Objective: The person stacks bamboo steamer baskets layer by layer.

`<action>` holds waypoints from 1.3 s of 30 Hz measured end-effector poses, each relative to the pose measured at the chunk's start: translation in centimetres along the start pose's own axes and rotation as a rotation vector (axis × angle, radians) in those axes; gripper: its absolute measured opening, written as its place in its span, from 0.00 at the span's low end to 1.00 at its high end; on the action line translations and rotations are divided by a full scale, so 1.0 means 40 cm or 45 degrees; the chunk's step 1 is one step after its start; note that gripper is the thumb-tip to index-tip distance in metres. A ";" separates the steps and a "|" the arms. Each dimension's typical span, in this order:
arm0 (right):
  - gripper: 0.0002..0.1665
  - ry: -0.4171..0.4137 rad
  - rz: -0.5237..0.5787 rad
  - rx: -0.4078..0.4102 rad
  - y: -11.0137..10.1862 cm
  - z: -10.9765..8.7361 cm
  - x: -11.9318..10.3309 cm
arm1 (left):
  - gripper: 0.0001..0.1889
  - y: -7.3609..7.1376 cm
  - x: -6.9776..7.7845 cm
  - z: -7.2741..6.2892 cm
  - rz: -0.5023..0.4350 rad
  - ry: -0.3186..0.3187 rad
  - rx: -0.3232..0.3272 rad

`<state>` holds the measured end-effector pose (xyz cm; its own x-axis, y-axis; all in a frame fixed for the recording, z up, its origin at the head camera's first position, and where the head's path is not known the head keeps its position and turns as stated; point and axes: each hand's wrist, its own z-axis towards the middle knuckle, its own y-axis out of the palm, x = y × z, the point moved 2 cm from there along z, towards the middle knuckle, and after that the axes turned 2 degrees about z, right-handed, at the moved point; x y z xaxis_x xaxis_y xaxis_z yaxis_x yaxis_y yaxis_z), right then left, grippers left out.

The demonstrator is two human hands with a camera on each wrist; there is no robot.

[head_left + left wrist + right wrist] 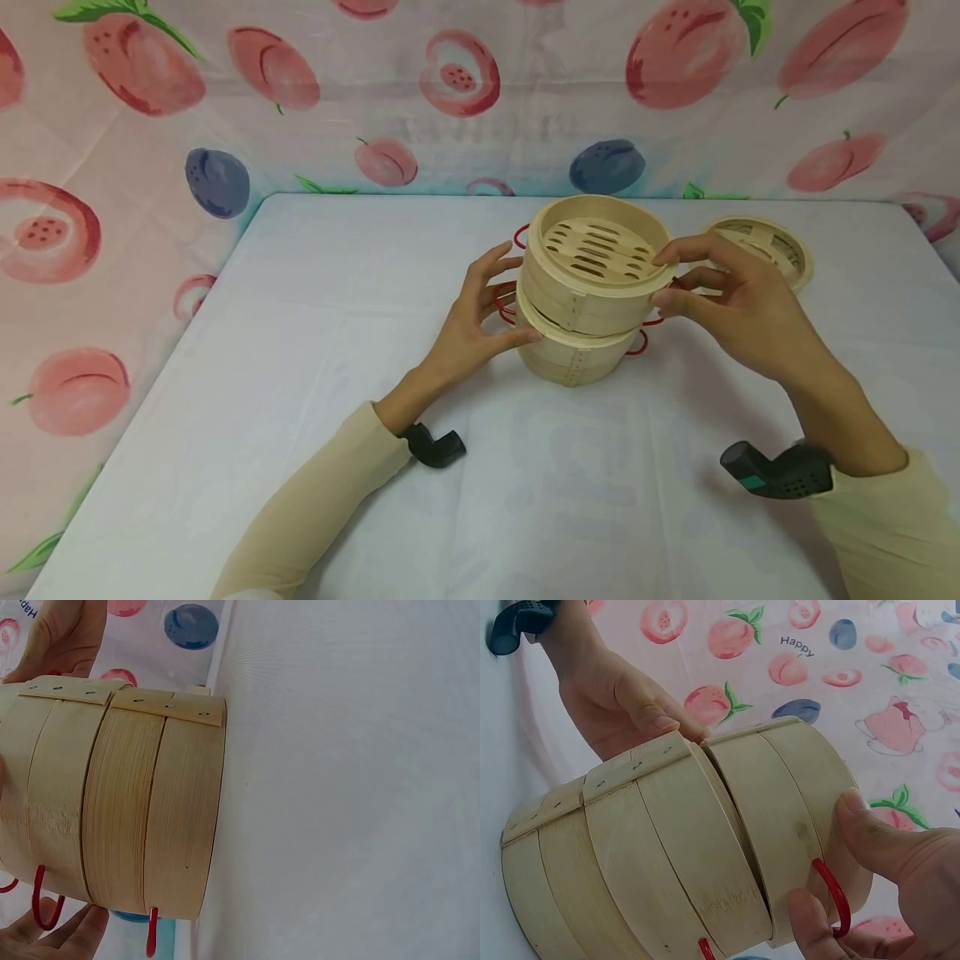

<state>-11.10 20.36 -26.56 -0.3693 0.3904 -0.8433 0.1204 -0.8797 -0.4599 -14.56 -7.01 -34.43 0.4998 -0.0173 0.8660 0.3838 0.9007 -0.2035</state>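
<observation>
Two bamboo steamer baskets stand stacked toward the back of the table. The upper steamer basket [581, 304] has a slotted base visible inside, and red loops stick out at the sides. It sits slightly askew on the lower steamer basket [562, 362], with a narrow gap at the seam. My right hand [742, 304] pinches the upper basket's right wall, thumb outside and forefinger at the rim. My left hand [472, 321] holds the stack's left side, its thumb on the front near the lower rim and its fingers spread behind. The right wrist view shows the gap between baskets closely.
A round, rimmed bamboo piece [798, 250] lies behind my right hand, partly hidden by it. White cloth [300, 333] covers the table. A fruit-printed curtain [525, 92] hangs along the back edge and the left side.
</observation>
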 end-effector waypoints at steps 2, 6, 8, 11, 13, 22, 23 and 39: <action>0.24 0.007 -0.020 0.002 0.001 -0.001 -0.002 | 0.53 0.000 -0.001 0.000 0.000 0.007 -0.002; 0.25 0.014 -0.044 0.001 0.003 -0.004 -0.005 | 0.53 0.000 0.000 0.000 0.006 -0.002 -0.005; 0.25 0.018 -0.054 -0.003 0.004 -0.006 -0.006 | 0.53 0.000 0.000 -0.001 0.011 -0.012 -0.005; 0.24 0.009 -0.092 -0.007 0.007 -0.008 -0.010 | 0.54 -0.001 0.000 -0.002 0.015 -0.015 -0.006; 0.25 -0.012 -0.124 -0.006 0.009 -0.009 -0.013 | 0.53 -0.001 0.000 -0.003 0.014 -0.007 -0.006; 0.31 -0.172 -0.251 0.039 0.019 -0.018 -0.021 | 0.53 -0.001 0.001 -0.001 0.010 0.008 -0.006; 0.32 -0.180 -0.274 0.044 0.020 -0.019 -0.024 | 0.53 -0.002 0.001 -0.001 0.010 0.007 -0.006; 0.30 -0.215 -0.472 0.083 0.035 -0.025 -0.058 | 0.52 -0.002 0.001 -0.002 0.025 -0.009 -0.002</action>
<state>-9.16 18.49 -25.51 -0.5230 0.6390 -0.5641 -0.1061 -0.7055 -0.7008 -14.50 -7.13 -34.42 0.5017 0.0038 0.8651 0.3750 0.9002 -0.2214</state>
